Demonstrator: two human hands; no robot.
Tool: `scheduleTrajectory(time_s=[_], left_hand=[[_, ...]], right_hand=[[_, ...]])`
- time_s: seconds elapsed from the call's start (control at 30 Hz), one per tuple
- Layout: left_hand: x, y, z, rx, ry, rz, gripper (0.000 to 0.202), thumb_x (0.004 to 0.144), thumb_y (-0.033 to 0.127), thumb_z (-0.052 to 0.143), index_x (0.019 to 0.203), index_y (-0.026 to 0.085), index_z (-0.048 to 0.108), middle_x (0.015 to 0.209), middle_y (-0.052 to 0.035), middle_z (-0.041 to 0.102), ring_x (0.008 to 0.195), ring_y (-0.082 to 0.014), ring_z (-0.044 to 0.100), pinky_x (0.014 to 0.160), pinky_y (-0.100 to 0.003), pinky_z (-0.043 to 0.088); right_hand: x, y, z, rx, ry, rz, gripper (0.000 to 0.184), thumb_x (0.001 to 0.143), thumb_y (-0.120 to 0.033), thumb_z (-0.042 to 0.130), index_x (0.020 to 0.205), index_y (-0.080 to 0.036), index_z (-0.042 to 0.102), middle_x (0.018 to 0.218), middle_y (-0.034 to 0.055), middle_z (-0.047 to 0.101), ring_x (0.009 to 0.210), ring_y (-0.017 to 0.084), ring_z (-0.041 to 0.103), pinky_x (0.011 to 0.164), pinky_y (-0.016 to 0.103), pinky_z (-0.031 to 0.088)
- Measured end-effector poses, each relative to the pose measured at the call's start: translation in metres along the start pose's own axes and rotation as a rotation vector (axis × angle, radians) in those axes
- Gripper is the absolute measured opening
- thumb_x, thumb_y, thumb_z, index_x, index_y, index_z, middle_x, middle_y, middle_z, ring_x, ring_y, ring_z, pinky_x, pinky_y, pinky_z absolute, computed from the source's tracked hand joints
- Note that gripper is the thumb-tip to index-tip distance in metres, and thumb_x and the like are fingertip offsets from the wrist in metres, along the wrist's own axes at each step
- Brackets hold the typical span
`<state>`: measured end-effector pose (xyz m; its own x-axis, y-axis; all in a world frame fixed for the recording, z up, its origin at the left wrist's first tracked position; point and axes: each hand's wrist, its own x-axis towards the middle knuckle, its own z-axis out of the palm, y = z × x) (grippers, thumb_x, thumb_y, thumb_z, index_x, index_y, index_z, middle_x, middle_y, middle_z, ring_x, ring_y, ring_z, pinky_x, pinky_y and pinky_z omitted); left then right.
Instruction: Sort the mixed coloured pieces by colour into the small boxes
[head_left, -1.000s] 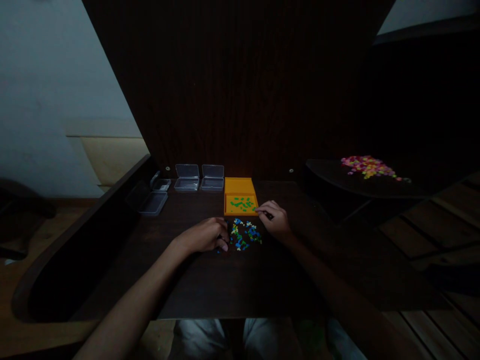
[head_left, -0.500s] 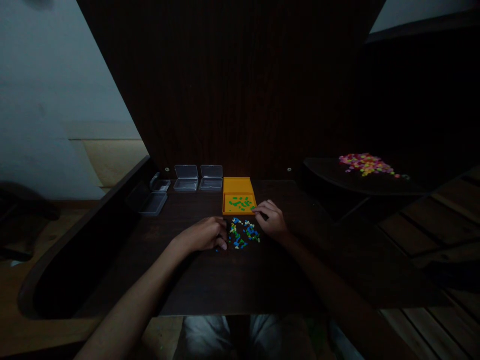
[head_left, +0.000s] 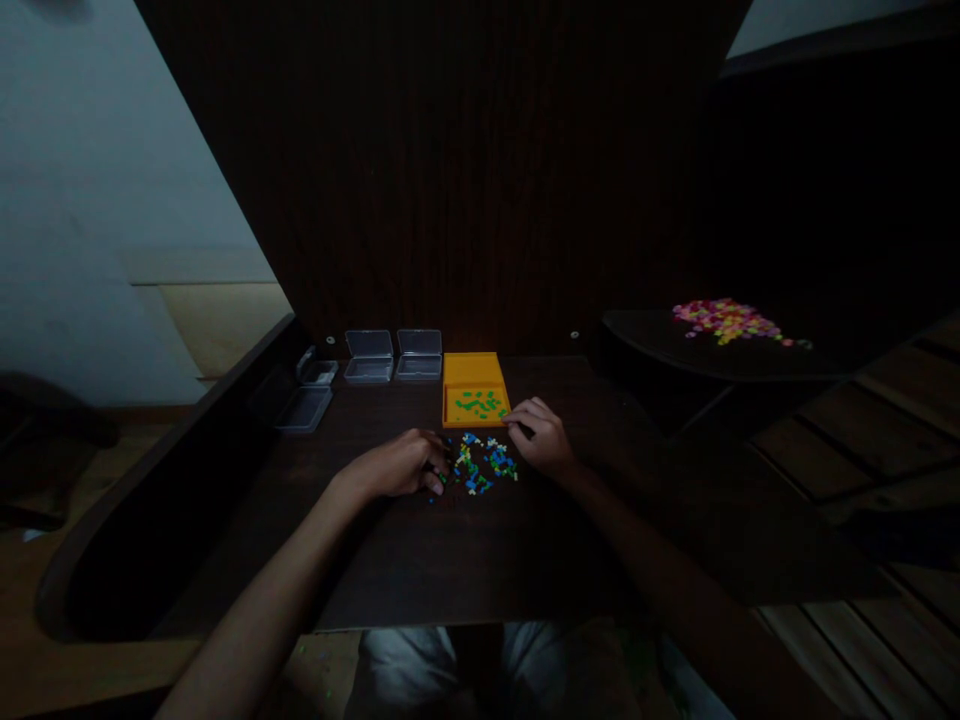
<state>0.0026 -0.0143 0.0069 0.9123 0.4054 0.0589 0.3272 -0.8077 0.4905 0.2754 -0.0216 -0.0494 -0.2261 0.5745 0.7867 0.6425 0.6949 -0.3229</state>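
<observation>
A small heap of blue, green and white beads (head_left: 480, 466) lies on the dark wooden desk (head_left: 465, 560). Behind it stands an open orange box (head_left: 474, 392) with green beads (head_left: 480, 403) inside. My left hand (head_left: 401, 465) rests on the desk at the heap's left edge, fingers curled, fingertips touching the beads. My right hand (head_left: 541, 436) sits at the heap's right, by the box's front right corner, fingers pinched together; what they hold is too small and dark to name.
Two clear plastic cases (head_left: 394, 355) stand open at the back, left of the orange box, and two more (head_left: 306, 395) lie near the desk's left rim. A pile of pink and yellow beads (head_left: 724, 321) sits on a raised shelf at right.
My right hand has drawn slightly back from the box's corner toward the heap. My left hand has barely shifted. The view has tilted a little.
</observation>
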Motion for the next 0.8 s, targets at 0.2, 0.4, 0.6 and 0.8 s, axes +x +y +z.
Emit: scheduleTrajectory(time_s=[0.2, 0.4, 0.6, 0.8], left_hand=[[-0.001, 0.001, -0.001, 0.028, -0.024, -0.016, 0.013, 0.083, 0.008, 0.066, 0.079, 0.017, 0.073, 0.078, -0.0045, 0.070, 0.081, -0.0172, 0.065, 0.073, -0.025, 0.044], [0.000, 0.006, -0.001, 0.076, -0.010, -0.010, 0.019, 0.083, 0.004, 0.060, 0.077, 0.018, 0.072, 0.077, -0.0036, 0.069, 0.084, -0.0180, 0.064, 0.078, -0.027, 0.046], [0.002, 0.011, 0.002, 0.083, 0.016, -0.080, 0.016, 0.084, 0.005, 0.059, 0.078, 0.016, 0.069, 0.082, -0.0046, 0.066, 0.080, -0.0168, 0.062, 0.075, -0.027, 0.047], [-0.003, 0.012, -0.012, 0.058, 0.096, -0.104, 0.018, 0.092, 0.015, 0.053, 0.081, 0.017, 0.067, 0.083, -0.0042, 0.065, 0.080, -0.0160, 0.062, 0.075, -0.026, 0.045]], right_hand=[[-0.001, 0.002, 0.001, 0.002, -0.006, 0.006, 0.021, 0.084, -0.008, 0.053, 0.081, -0.020, 0.070, 0.073, 0.0050, 0.063, 0.073, 0.020, 0.058, 0.066, 0.034, 0.050], [-0.002, 0.003, 0.002, -0.005, -0.008, 0.002, 0.021, 0.084, -0.008, 0.053, 0.081, -0.020, 0.070, 0.073, 0.0051, 0.062, 0.073, 0.020, 0.057, 0.067, 0.034, 0.050], [-0.001, 0.002, 0.001, 0.004, -0.015, 0.008, 0.021, 0.085, -0.009, 0.053, 0.081, -0.020, 0.070, 0.074, 0.0054, 0.063, 0.073, 0.020, 0.058, 0.066, 0.034, 0.050], [0.000, 0.002, 0.000, 0.007, -0.007, 0.008, 0.020, 0.084, -0.009, 0.054, 0.080, -0.020, 0.070, 0.073, 0.0052, 0.063, 0.072, 0.020, 0.058, 0.066, 0.034, 0.050]])
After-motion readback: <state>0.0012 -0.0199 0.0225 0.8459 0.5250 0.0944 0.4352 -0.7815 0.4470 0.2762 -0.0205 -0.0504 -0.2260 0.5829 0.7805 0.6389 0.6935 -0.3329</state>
